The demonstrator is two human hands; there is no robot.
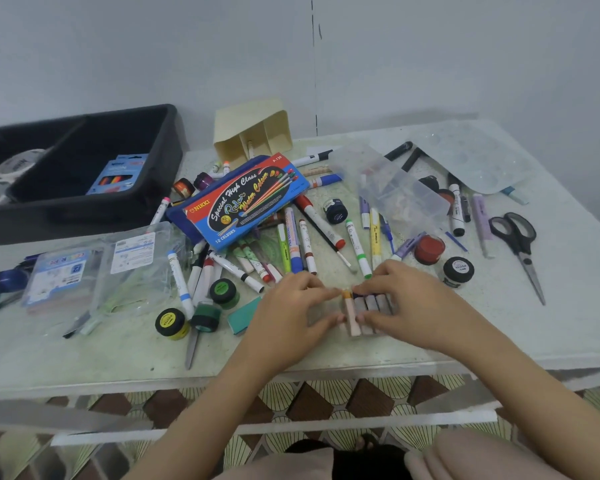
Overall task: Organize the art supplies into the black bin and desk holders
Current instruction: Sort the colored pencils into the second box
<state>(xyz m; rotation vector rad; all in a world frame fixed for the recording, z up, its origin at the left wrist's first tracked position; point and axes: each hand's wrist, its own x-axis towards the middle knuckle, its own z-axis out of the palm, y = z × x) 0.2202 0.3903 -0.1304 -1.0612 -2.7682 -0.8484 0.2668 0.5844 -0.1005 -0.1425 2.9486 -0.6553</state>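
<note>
Both my hands are at the table's front middle, gathered around a row of short crayon-like sticks [364, 311]. My left hand [293, 313] pinches the row's left end between fingers and thumb. My right hand [407, 306] curls over the row's right side and grips it. The black bin [84, 202] sits at the back left with white tape rolls and a blue box inside. A cream desk holder [253, 133] stands tilted at the back middle. Many markers [291, 244] lie scattered mid-table.
A blue Nikki water-colour box [236, 202] lies in the middle. Clear plastic packs [94, 271] are at left, a clear organizer [399, 192] and palette [471, 157] at right. Black scissors [520, 244] lie far right. Small paint pots [170, 322] stand near the front.
</note>
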